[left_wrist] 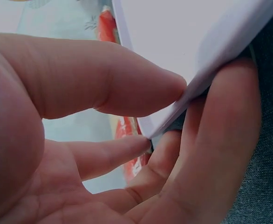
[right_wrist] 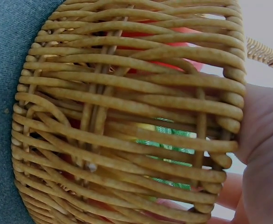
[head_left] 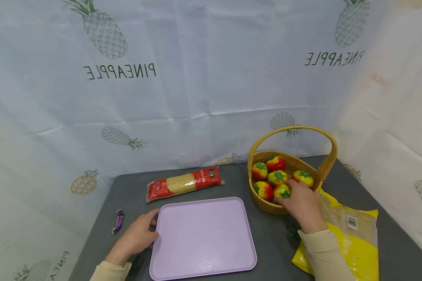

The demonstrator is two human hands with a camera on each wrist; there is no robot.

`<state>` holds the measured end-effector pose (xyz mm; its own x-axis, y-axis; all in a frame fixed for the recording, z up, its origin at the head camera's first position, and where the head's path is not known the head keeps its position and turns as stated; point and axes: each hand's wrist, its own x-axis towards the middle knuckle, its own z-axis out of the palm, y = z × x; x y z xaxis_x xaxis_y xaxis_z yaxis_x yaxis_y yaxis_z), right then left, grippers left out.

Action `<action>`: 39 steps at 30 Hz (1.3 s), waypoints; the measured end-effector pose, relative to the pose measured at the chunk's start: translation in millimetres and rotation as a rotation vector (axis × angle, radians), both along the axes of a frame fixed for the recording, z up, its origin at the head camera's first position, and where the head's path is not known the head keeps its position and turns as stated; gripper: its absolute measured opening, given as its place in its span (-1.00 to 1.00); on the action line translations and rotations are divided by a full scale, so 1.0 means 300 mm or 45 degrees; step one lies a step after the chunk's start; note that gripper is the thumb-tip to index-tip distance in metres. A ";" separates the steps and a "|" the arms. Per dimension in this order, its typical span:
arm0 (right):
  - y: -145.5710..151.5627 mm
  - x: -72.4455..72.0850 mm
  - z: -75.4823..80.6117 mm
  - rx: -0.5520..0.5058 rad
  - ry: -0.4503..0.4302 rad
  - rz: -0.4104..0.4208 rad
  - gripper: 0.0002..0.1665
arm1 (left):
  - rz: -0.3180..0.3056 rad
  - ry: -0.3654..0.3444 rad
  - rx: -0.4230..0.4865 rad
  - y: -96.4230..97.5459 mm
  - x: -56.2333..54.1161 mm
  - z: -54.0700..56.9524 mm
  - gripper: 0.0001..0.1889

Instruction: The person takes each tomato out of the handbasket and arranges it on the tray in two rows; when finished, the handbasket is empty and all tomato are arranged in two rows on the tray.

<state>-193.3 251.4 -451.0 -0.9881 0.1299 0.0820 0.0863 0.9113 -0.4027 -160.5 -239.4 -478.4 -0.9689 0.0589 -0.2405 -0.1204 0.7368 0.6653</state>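
My left hand (head_left: 137,236) holds the left edge of a pale purple tray (head_left: 202,238) lying on the dark table. In the left wrist view the thumb (left_wrist: 146,84) presses the tray's rim (left_wrist: 192,91) from above, with fingers curled beneath. My right hand (head_left: 304,203) reaches over the near rim of a wicker basket (head_left: 267,207) and grips a yellow-and-red fruit with a green leafy top (head_left: 282,191). Several similar fruits (head_left: 259,171) lie around it. The basket's woven wall (right_wrist: 127,102) hides most of the grip in the right wrist view.
Behind the tray lies a red-ended pack of dry noodles (head_left: 184,183). A purple wrapped candy (head_left: 118,221) is left of the tray. Beside the basket, a yellow plastic bag (head_left: 358,242) lies partly under my right forearm. The basket's tall handle (head_left: 292,128) arches over the fruit.
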 end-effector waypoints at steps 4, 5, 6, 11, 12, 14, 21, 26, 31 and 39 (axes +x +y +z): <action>-0.002 -0.001 0.005 0.003 -0.005 -0.007 -0.13 | 0.013 -0.011 0.019 0.004 0.005 0.003 -0.17; -0.003 -0.002 0.005 0.003 -0.006 -0.008 -0.14 | 0.017 -0.014 0.025 0.004 0.006 0.003 -0.17; -0.004 -0.002 0.005 0.001 -0.007 -0.009 -0.14 | 0.018 -0.017 0.028 0.004 0.006 0.003 -0.16; -0.001 0.000 0.006 -0.016 -0.008 -0.009 -0.16 | 0.017 -0.026 0.022 0.003 0.002 0.000 -0.16; 0.001 0.000 0.007 -0.020 -0.009 -0.008 -0.16 | 0.015 -0.027 0.023 0.002 0.001 -0.002 -0.16; 0.004 0.001 0.008 -0.026 -0.011 -0.005 -0.17 | 0.013 -0.028 0.025 0.001 0.000 -0.004 -0.16; 0.012 0.001 0.020 -0.062 -0.025 0.015 -0.14 | 0.017 -0.036 0.025 -0.001 0.000 -0.008 -0.15; 0.022 0.012 0.047 -0.059 -0.037 0.016 -0.09 | 0.022 -0.060 0.077 -0.013 -0.005 -0.016 -0.13; 0.012 0.038 0.083 -0.048 0.018 0.006 -0.07 | 0.031 -0.130 0.206 -0.031 -0.013 -0.024 -0.10; -0.058 0.084 0.155 -0.064 0.111 0.081 -0.05 | 0.020 -0.145 0.275 -0.042 -0.013 -0.024 -0.10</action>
<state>-168.2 234.0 -404.6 -0.9840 0.0729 0.1628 -0.0086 0.8923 -0.4515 -164.4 -252.1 -485.7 -0.9374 0.1059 -0.3318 -0.2141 0.5762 0.7888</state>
